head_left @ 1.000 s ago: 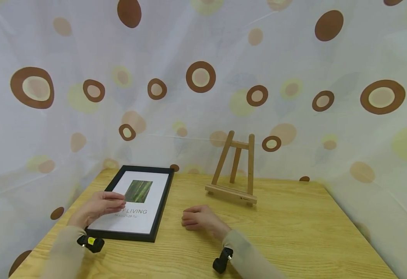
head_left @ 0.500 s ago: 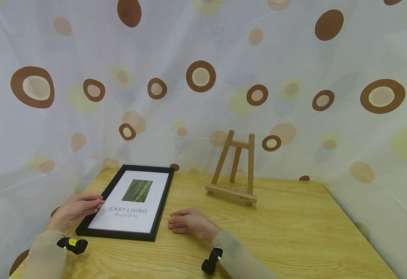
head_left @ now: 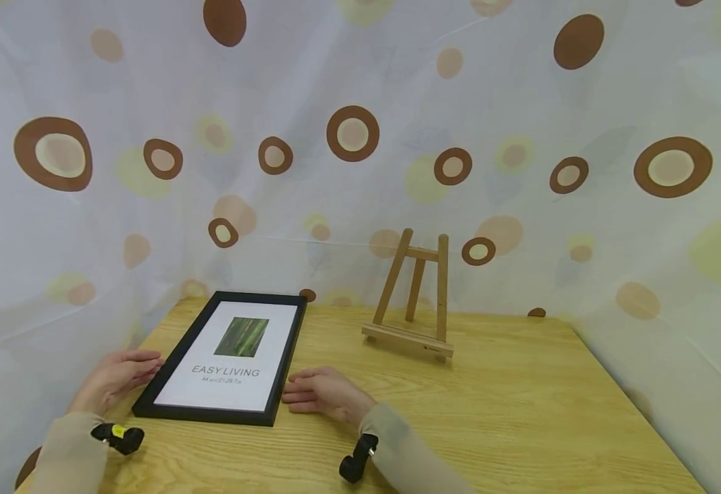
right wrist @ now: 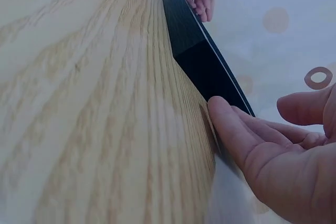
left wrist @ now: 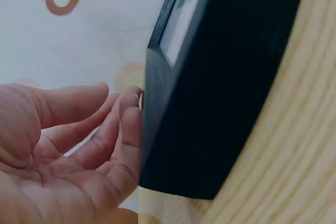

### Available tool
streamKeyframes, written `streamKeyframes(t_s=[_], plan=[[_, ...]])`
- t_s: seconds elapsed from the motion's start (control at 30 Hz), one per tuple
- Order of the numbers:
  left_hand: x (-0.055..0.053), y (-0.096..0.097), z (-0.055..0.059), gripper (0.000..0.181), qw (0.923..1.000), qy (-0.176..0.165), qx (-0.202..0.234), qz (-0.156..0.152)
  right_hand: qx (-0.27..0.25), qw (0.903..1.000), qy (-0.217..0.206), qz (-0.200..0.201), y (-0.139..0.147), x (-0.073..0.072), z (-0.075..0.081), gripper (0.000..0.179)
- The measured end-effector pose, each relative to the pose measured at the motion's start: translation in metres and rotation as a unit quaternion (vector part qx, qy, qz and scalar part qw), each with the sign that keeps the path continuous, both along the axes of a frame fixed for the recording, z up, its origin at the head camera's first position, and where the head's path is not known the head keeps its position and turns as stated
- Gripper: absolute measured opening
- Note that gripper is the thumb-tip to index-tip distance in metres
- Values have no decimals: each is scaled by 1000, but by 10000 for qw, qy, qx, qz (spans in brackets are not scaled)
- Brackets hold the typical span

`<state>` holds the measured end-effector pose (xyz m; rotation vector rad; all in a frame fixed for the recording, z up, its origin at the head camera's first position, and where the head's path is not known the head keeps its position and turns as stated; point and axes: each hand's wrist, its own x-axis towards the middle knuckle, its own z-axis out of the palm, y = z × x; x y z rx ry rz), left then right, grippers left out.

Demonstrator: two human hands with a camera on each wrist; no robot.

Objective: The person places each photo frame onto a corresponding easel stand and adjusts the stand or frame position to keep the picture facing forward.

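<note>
A black picture frame (head_left: 178, 414) with a white "EASY LIVING" insert and a small green picture lies flat on the left of the table. My left hand (head_left: 118, 379) is at its left edge; in the left wrist view the fingertips (left wrist: 131, 124) meet the frame's side, with the thumb held apart. On the opposite side my right hand (head_left: 329, 394) reaches the right edge near the front corner. The right wrist view shows relaxed fingers (right wrist: 236, 135) right at the black side (right wrist: 210, 72), thumb raised away. Neither hand is curled round the frame.
A small wooden easel (head_left: 407, 336) stands upright at the back of the wooden table (head_left: 508, 412), right of the picture frame. A white curtain (head_left: 348, 62) with brown and yellow circles hangs behind and along both sides.
Both hands have moved left. The left hand went from over the frame to its left edge, and the right hand came across the table to its right edge. The frame and easel stayed put.
</note>
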<state>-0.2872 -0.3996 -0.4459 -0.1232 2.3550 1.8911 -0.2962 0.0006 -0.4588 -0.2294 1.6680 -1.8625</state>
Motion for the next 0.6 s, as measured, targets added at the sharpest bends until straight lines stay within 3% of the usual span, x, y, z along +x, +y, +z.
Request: streamKeyframes(t_s=[0.3,0.6], plan=[[-5,2,0,52,9964,-577,-583,203,124,9998,-47,-134,-5,1,4,40],[-2,0,0,48,9938,-491,-983,-160,165,9998,-24,-82,-6,-1,7,41]])
